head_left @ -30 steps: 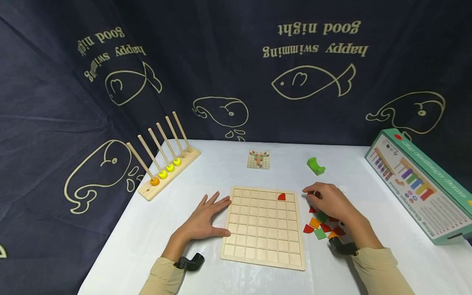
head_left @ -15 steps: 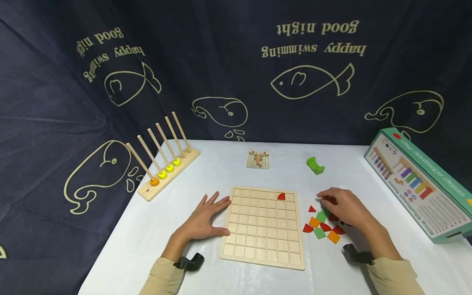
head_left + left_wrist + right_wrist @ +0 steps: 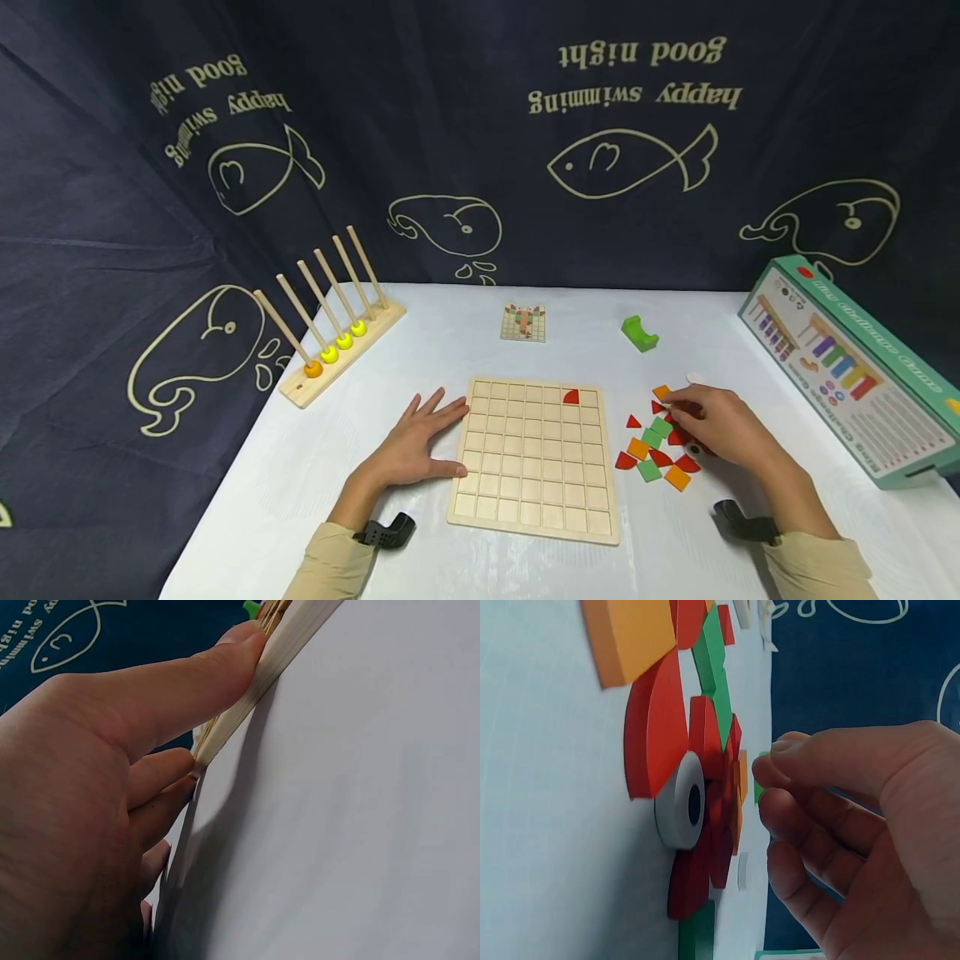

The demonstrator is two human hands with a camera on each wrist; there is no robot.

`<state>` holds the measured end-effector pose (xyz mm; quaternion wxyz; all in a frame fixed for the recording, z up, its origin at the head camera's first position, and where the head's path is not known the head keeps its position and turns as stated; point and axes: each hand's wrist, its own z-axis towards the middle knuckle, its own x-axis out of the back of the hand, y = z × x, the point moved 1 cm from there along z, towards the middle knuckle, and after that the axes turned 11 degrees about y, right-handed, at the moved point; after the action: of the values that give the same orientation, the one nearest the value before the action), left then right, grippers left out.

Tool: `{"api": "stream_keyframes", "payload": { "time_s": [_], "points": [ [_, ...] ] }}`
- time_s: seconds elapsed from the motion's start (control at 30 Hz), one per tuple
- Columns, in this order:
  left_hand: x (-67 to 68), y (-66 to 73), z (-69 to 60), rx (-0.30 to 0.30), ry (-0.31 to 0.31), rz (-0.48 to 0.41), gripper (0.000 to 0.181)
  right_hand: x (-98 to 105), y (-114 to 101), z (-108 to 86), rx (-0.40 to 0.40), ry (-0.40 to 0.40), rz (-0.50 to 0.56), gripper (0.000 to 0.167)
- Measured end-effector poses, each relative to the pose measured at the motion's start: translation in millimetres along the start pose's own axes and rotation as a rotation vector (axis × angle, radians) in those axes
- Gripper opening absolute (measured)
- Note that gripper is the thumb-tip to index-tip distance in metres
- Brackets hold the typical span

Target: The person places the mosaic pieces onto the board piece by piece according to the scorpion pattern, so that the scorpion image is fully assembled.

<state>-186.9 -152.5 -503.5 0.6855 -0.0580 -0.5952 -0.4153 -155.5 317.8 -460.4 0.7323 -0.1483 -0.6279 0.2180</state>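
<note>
My left hand point(image 3: 411, 443) rests spread at the left edge of a square wooden grid board point(image 3: 532, 475). Its thumb and fingertips touch the rim point(image 3: 247, 697), as the left wrist view shows. A red quarter-round piece point(image 3: 572, 397) sits in a top-row cell. Right of the board, my right hand point(image 3: 720, 421) hovers over loose flat pieces, its fingers loosely curled and nothing visible between them. An orange piece point(image 3: 661, 393) lies by its fingertips. Around it are red, green point(image 3: 649, 471) and orange pieces, and a white disc with a black dot point(image 3: 681, 806).
A small pattern card point(image 3: 523, 322) lies beyond the board, with a green curved block point(image 3: 640, 334) to its right. A peg stand point(image 3: 352, 346) with beads is at the back left. A game box point(image 3: 847, 367) stands on the right. Dark printed cloth point(image 3: 450, 125) hangs behind.
My right hand has moved right and slightly down over the pieces, uncovering an orange piece, green pieces and red pieces. My left hand stays at the board's edge.
</note>
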Motion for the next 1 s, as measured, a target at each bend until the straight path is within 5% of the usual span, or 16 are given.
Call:
{"api": "stream_keyframes", "payload": {
  "time_s": [1.0],
  "points": [
    [-1.8, -2.3, -0.1, 0.008, -0.007, 0.005, 0.097, -6.4, 8.2, 6.2, -0.057, -0.055, -0.083, 0.028]
  ]
}}
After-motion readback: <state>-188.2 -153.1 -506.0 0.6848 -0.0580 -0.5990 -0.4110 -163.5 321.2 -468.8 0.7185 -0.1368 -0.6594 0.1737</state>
